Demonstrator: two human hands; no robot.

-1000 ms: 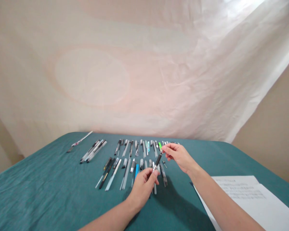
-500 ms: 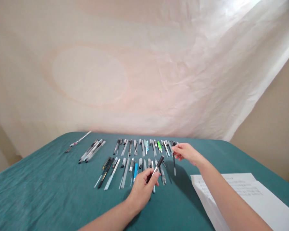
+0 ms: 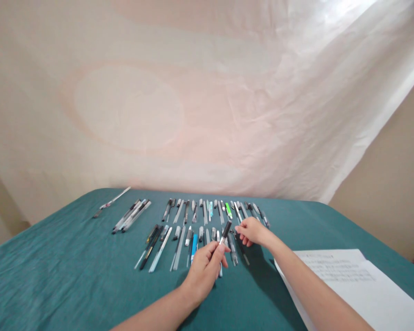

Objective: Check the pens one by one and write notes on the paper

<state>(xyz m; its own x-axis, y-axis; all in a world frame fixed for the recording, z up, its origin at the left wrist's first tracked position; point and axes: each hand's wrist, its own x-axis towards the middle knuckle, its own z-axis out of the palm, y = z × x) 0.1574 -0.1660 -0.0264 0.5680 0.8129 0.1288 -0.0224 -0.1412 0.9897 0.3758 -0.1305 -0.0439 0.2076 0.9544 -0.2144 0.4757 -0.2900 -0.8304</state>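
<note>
My left hand (image 3: 207,266) is closed around a pen (image 3: 225,233) with a clear front part and a black end pointing up, tilted over the front row. My right hand (image 3: 250,231) is at the right end of that row with fingers curled and pinched on a thin dark pen refill (image 3: 244,256), which lies low at the tabletop and is partly hidden by the fingers. Just left of it is a clear-grey pen body (image 3: 233,252). A blue pen part (image 3: 194,246) shows beside my left hand, which covers some of the front row.
A back row of pen parts includes a bright green piece (image 3: 228,211). A bundle of pens (image 3: 133,216) and a lone white pen (image 3: 114,200) lie to the left. Printed paper sheets (image 3: 359,285) lie at right on the green tablecloth (image 3: 72,276).
My right hand has moved left and toward me, lowering the refill from upright to the tabletop beside the front row. Pens at the back row's right end are uncovered. My left hand barely moved.
</note>
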